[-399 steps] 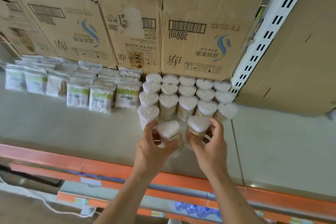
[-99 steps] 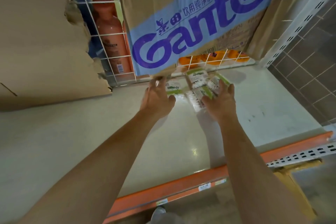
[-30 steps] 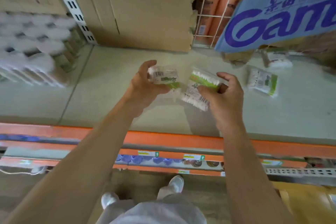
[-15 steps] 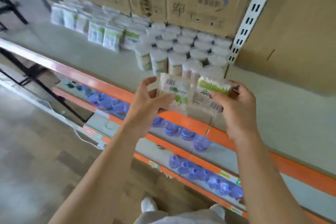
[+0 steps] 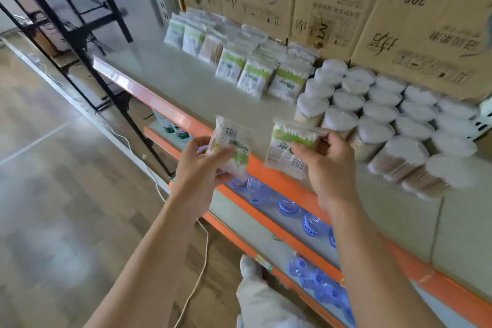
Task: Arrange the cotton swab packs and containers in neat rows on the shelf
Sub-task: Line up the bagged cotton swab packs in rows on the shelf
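Observation:
My left hand (image 5: 198, 168) grips a clear cotton swab pack (image 5: 232, 144) with a green label, held in front of the shelf's orange edge. My right hand (image 5: 328, 165) pinches a second cotton swab pack (image 5: 288, 146) with a green top band, just to the right of the first. Both packs hang in the air above the front of the grey shelf (image 5: 186, 80). Rows of swab packs (image 5: 255, 76) stand further back on the shelf. Heart-shaped swab containers (image 5: 383, 114) stand in rows to the right of them.
Cardboard boxes (image 5: 332, 0) line the back of the shelf. Blue-capped water bottles (image 5: 288, 206) lie on the lower shelf under the orange rail (image 5: 282, 186). A black metal rack (image 5: 69, 21) stands at the left, and a white cable (image 5: 197, 282) runs across the wooden floor.
The view has swung left along the shelf. My hands, each holding its pack, have moved apart a little and now sit left of the containers, in front of the pack rows.

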